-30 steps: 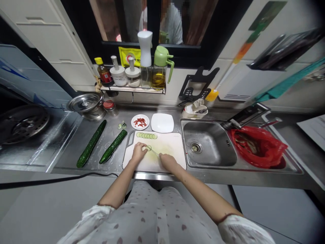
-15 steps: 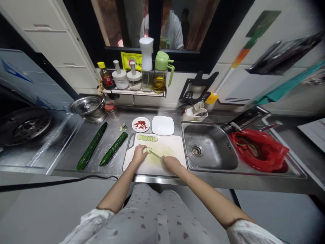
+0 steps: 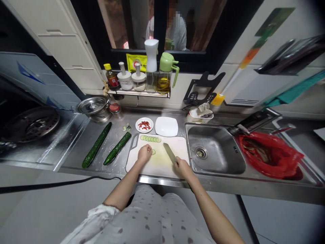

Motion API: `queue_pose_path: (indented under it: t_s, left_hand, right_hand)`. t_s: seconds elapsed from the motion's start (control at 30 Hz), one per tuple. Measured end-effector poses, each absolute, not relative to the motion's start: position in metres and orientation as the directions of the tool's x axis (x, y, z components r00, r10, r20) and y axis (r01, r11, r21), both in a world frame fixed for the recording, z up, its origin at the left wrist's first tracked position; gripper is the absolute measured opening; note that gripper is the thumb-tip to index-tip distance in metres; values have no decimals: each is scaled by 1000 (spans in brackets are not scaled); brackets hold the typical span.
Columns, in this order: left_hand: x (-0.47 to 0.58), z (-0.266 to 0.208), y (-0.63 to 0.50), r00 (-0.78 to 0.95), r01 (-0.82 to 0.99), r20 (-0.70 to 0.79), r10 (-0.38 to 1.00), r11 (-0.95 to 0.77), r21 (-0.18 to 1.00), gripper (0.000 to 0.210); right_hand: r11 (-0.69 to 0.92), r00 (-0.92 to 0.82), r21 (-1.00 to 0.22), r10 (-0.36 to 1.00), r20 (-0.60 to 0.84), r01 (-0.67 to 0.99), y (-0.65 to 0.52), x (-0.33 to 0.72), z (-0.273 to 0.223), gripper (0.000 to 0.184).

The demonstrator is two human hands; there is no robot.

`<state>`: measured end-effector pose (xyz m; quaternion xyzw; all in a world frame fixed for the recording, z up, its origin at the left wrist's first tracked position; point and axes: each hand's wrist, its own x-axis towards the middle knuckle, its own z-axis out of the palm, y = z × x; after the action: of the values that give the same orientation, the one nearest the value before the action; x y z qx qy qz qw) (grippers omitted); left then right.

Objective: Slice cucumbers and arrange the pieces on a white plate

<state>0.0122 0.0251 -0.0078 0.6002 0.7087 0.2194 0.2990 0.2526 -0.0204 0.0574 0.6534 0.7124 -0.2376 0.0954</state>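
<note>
My left hand (image 3: 144, 153) rests over the white cutting board (image 3: 162, 167), its fingers bent together at the edge of a pale green cucumber slice (image 3: 153, 152), which they seem to pinch. In my right hand (image 3: 181, 166) is the handle of a knife (image 3: 169, 152); the flat of its blade faces up and points away to the left, apart from the slice. Along the board's far edge runs a row of overlapping cucumber slices (image 3: 150, 139). Two dark green cucumbers, a longer one (image 3: 96, 145) and a shorter one (image 3: 117, 148), lie on the counter left of the board.
Behind the board are a plate of chopped red pieces (image 3: 144, 125) and a white square plate (image 3: 166, 126). Cucumber end pieces (image 3: 127, 127) lie beside them. The sink (image 3: 215, 149) and a red plastic bag (image 3: 270, 154) are rightward; a steel pot (image 3: 93, 106) stands back left.
My right hand has drawn the knife right and back, away from the slice, and turned its blade flat. My left hand stays by the slice. The camera view has shifted slightly.
</note>
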Motion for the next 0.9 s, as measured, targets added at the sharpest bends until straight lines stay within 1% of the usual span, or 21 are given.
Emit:
queue_pose_path:
  t_s: [0.07, 0.17, 0.3, 0.43, 0.57, 0.77, 0.9]
  left_hand:
    - [9, -8, 27, -145, 677, -184, 972, 233, 699, 5]
    - [-2, -8, 30, -243, 652, -164, 956, 286, 702, 4]
    - [-20, -6, 39, -378, 648, -132, 916, 364, 669, 10]
    - [-28, -2, 47, -446, 666, -164, 880, 449, 596, 18]
    - [-28, 1, 50, -483, 693, -191, 854, 507, 512, 20]
    - [-28, 6, 48, -445, 776, -140, 884, 459, 433, 23]
    - [-28, 9, 46, -449, 786, -142, 882, 465, 407, 23]
  right_hand:
    - [22, -115, -210, 890, -442, 977, -20, 253, 52, 24]
    - [20, -107, -198, 893, -438, 980, -19, 256, 46, 24]
    - [15, -96, -180, 890, -446, 983, -19, 258, 40, 25]
    - [15, -102, -198, 895, -435, 980, -18, 258, 40, 24]
    - [7, -100, -210, 895, -436, 978, -17, 258, 40, 22]
    - [14, -104, -201, 889, -445, 979, -16, 258, 38, 22]
    - [8, -100, -196, 881, -463, 981, -15, 256, 41, 24]
